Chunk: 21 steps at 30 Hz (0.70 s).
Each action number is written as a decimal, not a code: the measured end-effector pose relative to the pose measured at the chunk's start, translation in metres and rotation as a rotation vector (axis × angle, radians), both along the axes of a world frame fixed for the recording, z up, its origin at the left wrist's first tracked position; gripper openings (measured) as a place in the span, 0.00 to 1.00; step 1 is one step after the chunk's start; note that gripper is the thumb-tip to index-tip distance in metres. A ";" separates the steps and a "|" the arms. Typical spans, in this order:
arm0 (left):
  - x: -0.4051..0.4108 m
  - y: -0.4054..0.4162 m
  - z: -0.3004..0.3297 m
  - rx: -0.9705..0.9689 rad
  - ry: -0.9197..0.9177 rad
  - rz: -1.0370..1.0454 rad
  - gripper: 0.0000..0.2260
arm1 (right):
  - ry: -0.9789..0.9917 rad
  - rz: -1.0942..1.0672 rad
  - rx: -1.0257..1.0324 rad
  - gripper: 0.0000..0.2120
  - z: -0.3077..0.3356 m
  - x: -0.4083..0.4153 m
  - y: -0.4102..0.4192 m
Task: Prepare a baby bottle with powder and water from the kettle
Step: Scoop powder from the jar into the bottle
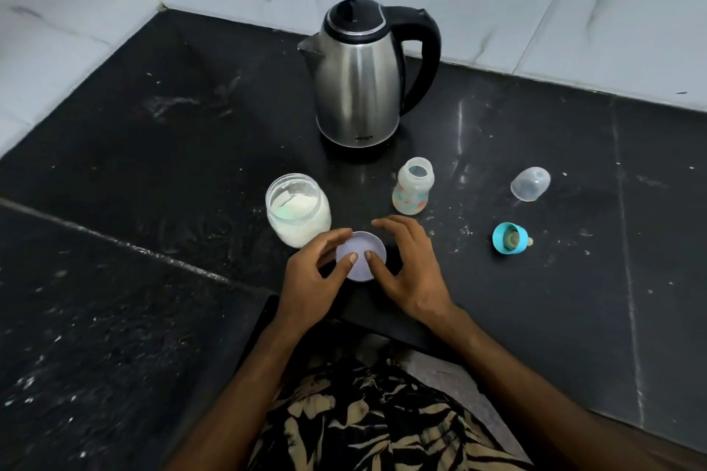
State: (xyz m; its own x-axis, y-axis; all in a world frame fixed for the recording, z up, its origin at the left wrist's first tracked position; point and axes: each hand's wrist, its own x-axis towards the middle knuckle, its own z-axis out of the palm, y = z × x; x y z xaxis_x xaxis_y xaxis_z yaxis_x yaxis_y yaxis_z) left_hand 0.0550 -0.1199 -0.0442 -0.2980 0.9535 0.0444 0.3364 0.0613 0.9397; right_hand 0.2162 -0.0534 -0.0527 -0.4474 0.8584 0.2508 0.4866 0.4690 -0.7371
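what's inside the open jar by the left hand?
The jar holds white powder, with a pale green scoop partly buried on top. The powder covers the rest of the scoop and the jar's bottom.

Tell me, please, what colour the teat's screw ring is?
The screw ring is turquoise blue, seen from the head view.

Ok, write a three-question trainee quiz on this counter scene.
1. True or false: the powder jar is open.
2. What do the left hand and right hand hold? A) lilac lid B) clear cap C) kettle
3. Fill in: the baby bottle stands ___ with no teat on it.

Key: 1 true; 2 A; 3 upright. The blue teat ring lies apart on the counter.
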 end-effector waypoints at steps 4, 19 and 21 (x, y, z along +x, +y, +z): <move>-0.009 -0.013 0.007 0.035 -0.018 0.109 0.07 | 0.078 0.017 -0.018 0.19 0.008 -0.026 0.005; -0.073 0.015 0.008 -0.087 0.060 0.132 0.45 | -0.086 0.305 0.174 0.06 0.076 -0.085 0.046; -0.071 0.017 0.011 -0.032 0.056 0.106 0.39 | -0.239 0.364 0.212 0.08 0.090 -0.092 0.050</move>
